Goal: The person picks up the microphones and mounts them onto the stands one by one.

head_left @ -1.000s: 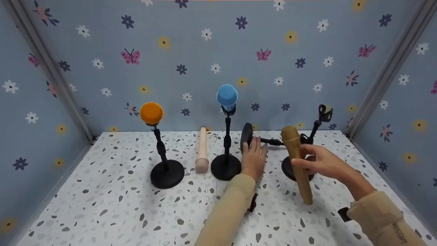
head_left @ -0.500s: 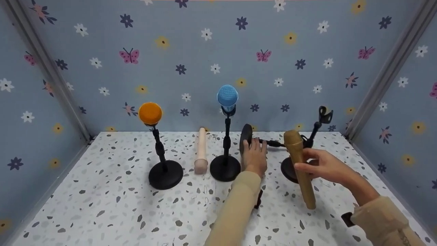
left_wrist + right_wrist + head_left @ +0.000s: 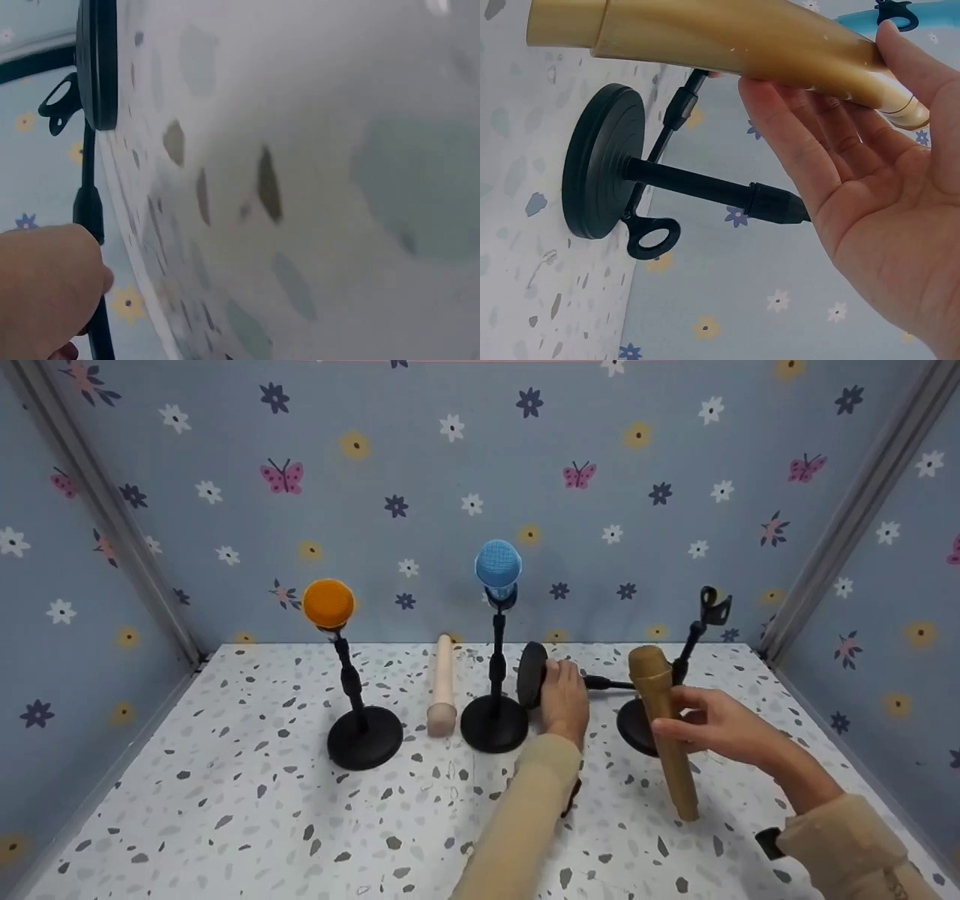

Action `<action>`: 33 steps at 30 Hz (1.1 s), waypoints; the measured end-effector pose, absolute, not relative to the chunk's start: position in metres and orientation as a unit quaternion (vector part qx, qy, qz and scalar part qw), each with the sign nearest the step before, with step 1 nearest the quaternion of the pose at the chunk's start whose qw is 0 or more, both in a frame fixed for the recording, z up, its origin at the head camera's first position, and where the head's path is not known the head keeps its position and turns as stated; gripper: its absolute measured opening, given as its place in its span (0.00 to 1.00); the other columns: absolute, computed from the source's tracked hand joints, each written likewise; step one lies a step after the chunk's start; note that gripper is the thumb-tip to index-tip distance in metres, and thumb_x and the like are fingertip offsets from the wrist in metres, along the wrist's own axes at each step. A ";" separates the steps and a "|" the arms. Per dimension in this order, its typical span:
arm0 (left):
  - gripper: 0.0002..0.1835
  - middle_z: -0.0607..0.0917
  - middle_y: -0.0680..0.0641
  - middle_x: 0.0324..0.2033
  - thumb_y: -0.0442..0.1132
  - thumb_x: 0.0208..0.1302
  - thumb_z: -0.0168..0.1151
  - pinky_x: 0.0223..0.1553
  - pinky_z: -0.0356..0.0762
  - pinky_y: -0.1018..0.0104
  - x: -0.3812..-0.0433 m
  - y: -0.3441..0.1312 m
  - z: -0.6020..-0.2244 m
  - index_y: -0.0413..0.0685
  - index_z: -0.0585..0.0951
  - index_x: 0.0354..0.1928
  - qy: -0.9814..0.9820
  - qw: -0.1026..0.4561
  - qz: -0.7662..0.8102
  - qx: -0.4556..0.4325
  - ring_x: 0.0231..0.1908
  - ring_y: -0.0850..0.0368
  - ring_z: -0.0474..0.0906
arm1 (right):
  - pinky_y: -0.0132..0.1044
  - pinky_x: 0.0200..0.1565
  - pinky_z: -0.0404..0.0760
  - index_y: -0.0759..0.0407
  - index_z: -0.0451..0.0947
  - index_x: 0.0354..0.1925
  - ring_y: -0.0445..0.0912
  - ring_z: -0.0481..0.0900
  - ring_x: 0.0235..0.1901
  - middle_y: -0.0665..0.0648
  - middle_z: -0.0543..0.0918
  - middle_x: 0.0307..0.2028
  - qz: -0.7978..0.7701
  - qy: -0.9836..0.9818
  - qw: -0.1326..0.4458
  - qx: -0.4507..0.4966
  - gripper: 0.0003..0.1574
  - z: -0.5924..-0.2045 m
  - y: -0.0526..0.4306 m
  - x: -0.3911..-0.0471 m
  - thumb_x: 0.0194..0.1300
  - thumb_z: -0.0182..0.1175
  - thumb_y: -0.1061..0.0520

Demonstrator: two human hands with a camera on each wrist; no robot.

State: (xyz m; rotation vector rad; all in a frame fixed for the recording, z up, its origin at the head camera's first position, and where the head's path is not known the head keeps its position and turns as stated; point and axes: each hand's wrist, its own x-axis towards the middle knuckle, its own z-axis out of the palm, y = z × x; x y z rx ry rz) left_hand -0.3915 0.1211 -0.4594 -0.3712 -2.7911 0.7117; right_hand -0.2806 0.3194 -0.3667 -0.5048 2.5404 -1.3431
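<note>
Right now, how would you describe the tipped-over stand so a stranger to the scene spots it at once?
On the speckled table, find the blue microphone on its upright stand. Just to its right lies the black stand, gripped by the left hand, pole toward the gold microphone. Only this one has its round base on edge; the other stands are upright.

The gold microphone looks smooth and glossy, the lying black stand's base matt.
</note>
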 end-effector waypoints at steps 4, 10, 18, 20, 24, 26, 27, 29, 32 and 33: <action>0.26 0.75 0.48 0.64 0.50 0.82 0.35 0.70 0.51 0.50 -0.381 0.129 -0.459 0.49 0.69 0.73 -0.947 0.096 0.271 -0.146 0.65 0.53 0.68 | 0.49 0.45 0.86 0.69 0.67 0.66 0.57 0.84 0.49 0.67 0.78 0.52 -0.453 0.868 0.114 -0.171 0.36 -0.369 0.316 -0.278 0.71 0.65 0.50; 0.18 0.86 0.51 0.48 0.44 0.79 0.45 0.56 0.72 0.53 -0.369 0.135 -0.454 0.54 0.85 0.55 -0.945 0.120 0.244 -0.180 0.48 0.53 0.80 | 0.49 0.45 0.86 0.69 0.67 0.67 0.58 0.83 0.51 0.68 0.78 0.54 -0.456 0.864 0.119 -0.174 0.36 -0.374 0.314 -0.276 0.72 0.64 0.51; 0.15 0.87 0.51 0.38 0.41 0.76 0.50 0.35 0.78 0.61 -0.365 0.125 -0.437 0.54 0.87 0.46 -0.958 0.184 0.168 -0.141 0.35 0.57 0.79 | 0.49 0.46 0.86 0.68 0.67 0.68 0.57 0.83 0.51 0.67 0.78 0.54 -0.436 0.877 0.106 -0.174 0.36 -0.364 0.313 -0.277 0.72 0.64 0.49; 0.12 0.86 0.52 0.34 0.41 0.75 0.52 0.28 0.78 0.64 -0.366 0.119 -0.431 0.53 0.86 0.42 -0.959 0.212 0.136 -0.130 0.31 0.58 0.79 | 0.49 0.46 0.86 0.67 0.66 0.68 0.57 0.83 0.51 0.66 0.78 0.54 -0.431 0.880 0.103 -0.170 0.37 -0.362 0.313 -0.278 0.72 0.64 0.48; 0.09 0.86 0.49 0.32 0.42 0.73 0.57 0.27 0.82 0.66 -0.364 0.104 -0.418 0.48 0.84 0.44 -0.966 0.220 0.038 -0.127 0.31 0.56 0.84 | 0.50 0.46 0.86 0.67 0.65 0.69 0.57 0.83 0.51 0.67 0.77 0.55 -0.430 0.881 0.108 -0.165 0.38 -0.359 0.311 -0.280 0.72 0.64 0.48; 0.11 0.87 0.47 0.35 0.43 0.72 0.61 0.32 0.84 0.63 -0.362 0.096 -0.412 0.45 0.82 0.49 -0.973 0.189 -0.033 -0.128 0.34 0.53 0.86 | 0.51 0.46 0.86 0.67 0.66 0.68 0.57 0.82 0.51 0.67 0.77 0.55 -0.429 0.881 0.110 -0.164 0.38 -0.359 0.309 -0.280 0.71 0.64 0.47; 0.14 0.87 0.45 0.37 0.44 0.71 0.62 0.35 0.85 0.62 -0.361 0.092 -0.409 0.43 0.80 0.52 -0.975 0.169 -0.069 -0.128 0.35 0.51 0.86 | 0.51 0.45 0.86 0.67 0.66 0.67 0.57 0.82 0.50 0.67 0.77 0.55 -0.428 0.882 0.110 -0.166 0.37 -0.358 0.308 -0.281 0.71 0.64 0.47; 0.19 0.88 0.44 0.40 0.44 0.70 0.64 0.38 0.85 0.60 -0.358 0.086 -0.406 0.42 0.77 0.57 -0.974 0.128 -0.143 -0.124 0.38 0.48 0.87 | 0.50 0.44 0.86 0.67 0.67 0.66 0.58 0.82 0.50 0.67 0.77 0.55 -0.428 0.881 0.108 -0.169 0.36 -0.357 0.307 -0.280 0.71 0.65 0.47; 0.24 0.87 0.42 0.44 0.42 0.71 0.64 0.42 0.84 0.58 -0.352 0.079 -0.406 0.40 0.73 0.64 -0.964 0.093 -0.212 -0.128 0.41 0.47 0.86 | 0.48 0.43 0.86 0.66 0.68 0.65 0.57 0.83 0.49 0.67 0.78 0.54 -0.431 0.880 0.103 -0.172 0.35 -0.356 0.304 -0.279 0.70 0.65 0.47; 0.25 0.87 0.42 0.44 0.42 0.72 0.63 0.43 0.83 0.58 -0.350 0.077 -0.407 0.40 0.72 0.65 -0.961 0.088 -0.227 -0.133 0.41 0.46 0.86 | 0.48 0.42 0.86 0.66 0.69 0.65 0.57 0.83 0.48 0.67 0.78 0.54 -0.433 0.878 0.101 -0.176 0.35 -0.356 0.302 -0.278 0.70 0.66 0.47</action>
